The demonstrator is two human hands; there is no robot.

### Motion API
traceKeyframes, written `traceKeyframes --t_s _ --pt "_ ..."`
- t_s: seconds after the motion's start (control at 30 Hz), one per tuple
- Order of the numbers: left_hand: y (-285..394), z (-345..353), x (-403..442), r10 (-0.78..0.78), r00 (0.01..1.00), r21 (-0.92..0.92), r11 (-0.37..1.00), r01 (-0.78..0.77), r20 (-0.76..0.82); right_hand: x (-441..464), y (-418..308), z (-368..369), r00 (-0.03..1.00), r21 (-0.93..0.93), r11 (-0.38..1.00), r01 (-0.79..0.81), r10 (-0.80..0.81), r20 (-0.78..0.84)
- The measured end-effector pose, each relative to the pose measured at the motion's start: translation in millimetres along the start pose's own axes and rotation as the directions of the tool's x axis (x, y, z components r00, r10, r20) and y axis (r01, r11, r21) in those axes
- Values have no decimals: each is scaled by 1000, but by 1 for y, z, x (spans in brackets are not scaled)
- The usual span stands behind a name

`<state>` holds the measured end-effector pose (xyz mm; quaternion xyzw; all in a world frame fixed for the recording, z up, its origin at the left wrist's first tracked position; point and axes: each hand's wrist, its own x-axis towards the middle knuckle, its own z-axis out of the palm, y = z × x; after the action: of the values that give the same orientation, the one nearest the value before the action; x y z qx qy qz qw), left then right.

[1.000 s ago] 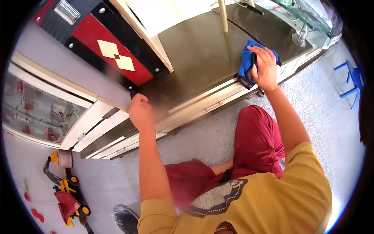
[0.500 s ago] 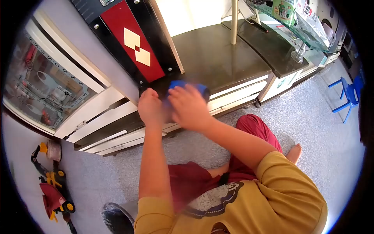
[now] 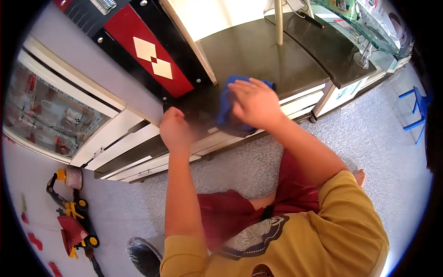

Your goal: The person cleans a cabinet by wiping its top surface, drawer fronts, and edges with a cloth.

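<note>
A blue cloth [image 3: 227,104] lies on the dark glossy top of a low cabinet [image 3: 254,55], partly over its front edge. My right hand [image 3: 258,104] is pressed on the cloth, its fingers bent over it. To its left, my left hand [image 3: 175,129] is closed at the cabinet's edge, near the lower corner of a black and red panel [image 3: 150,55] with cream diamonds. The left hand is slightly blurred, and what its fingers hold, if anything, is hidden.
A pale pole [image 3: 278,23] stands on the cabinet top. A glass shelf [image 3: 369,34] with packages is at the upper right. A blue stool [image 3: 417,111] stands on the right. A toy digger [image 3: 76,217] and a bin [image 3: 145,254] are at the lower left.
My right hand and the blue cloth swept left from the cabinet's right part to beside my left hand, then moved back a little to the right. My left hand stays near the panel corner.
</note>
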<state>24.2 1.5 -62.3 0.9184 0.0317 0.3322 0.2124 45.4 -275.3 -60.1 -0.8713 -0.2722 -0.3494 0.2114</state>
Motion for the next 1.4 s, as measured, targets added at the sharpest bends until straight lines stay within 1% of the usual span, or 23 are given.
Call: traceKeyframes --t_s 0.07,0.2,0.27,0.33,0.4,0.43,0.53,0.57,0.67,0.73,0.77,0.87,0.93,1.0,1.03,1.07,1.1,1.13,1.2,1.23,1.33,1.37,1.4 --pt "2 0 0 -12 1000 18 1000 12 4 -1 23 -18 999 -13 999 -36 36 -13" --pt "2 1 0 -25 1000 45 999 25 4 -8 75 -48 994 -40 994 -103 104 21" --pt "1 1 0 -25 1000 48 999 25 8 -12 104 -62 988 -83 987 -136 141 66" --pt "0 2 0 -20 1000 41 999 20 -2 -16 128 -75 981 -165 973 -159 175 84" --pt "2 3 1 -63 998 15 998 63 10 -21 153 -85 968 -191 958 -214 234 90" --pt "2 2 0 -87 996 2 996 87 17 -17 152 -97 932 -212 930 -301 334 142" --pt "4 1 -1 -66 998 -13 998 66 3 -24 191 -99 924 -205 921 -331 360 130" --pt "5 2 -1 -45 999 1 999 45 -6 -25 196 -96 903 -281 895 -345 399 162" --pt "8 2 -3 -1 1000 38 999 2 -28 -25 185 -82 909 -422 848 -320 401 118" --pt "9 7 0 15 999 52 999 -13 -44 -22 166 -74 902 -531 797 -287 412 131" --pt "9 8 0 16 999 46 999 -14 -48 -22 158 -69 909 -522 810 -268 392 141" --pt "8 8 -1 14 998 27 1000 -13 -58 -15 117 -49 934 -456 866 -206 312 172" --pt "11 6 -1 12 998 -1 1000 -12 -66 -4 84 -36 941 -373 910 -181 270 203" --pt "13 2 0 -21 1000 12 1000 21 -11 -2 64 -8 994 -328 944 -50 79 78" --pt "14 0 0 -37 999 20 999 37 16 17 26 -24 966 -223 969 -109 156 205" --pt "13 -1 1 -36 999 11 999 36 16 34 -7 -42 918 -124 976 -181 213 336" --pt "13 -1 1 -36 999 3 999 35 16 21 0 -6 995 -67 997 -25 32 99" --pt "12 -1 1 -34 999 -5 999 34 17 18 -10 6 974 -127 990 -58 84 212" --pt "10 -1 0 -9 1000 4 1000 9 -5 14 -27 23 996 -186 979 87 -81 40" --pt "9 0 0 5 1000 10 1000 -5 -15 14 -33 19 985 -140 990 11 13 173" --pt "6 2 -2 46 998 33 998 -44 -48 12 -23 16 986 -91 996 7 8 165" --pt "4 3 -2 57 997 33 998 -56 -50 13 -17 12 979 -99 995 11 9 204" --pt "2 2 -2 69 996 34 997 -67 -53 13 -9 9 974 -66 998 -2 17 227"
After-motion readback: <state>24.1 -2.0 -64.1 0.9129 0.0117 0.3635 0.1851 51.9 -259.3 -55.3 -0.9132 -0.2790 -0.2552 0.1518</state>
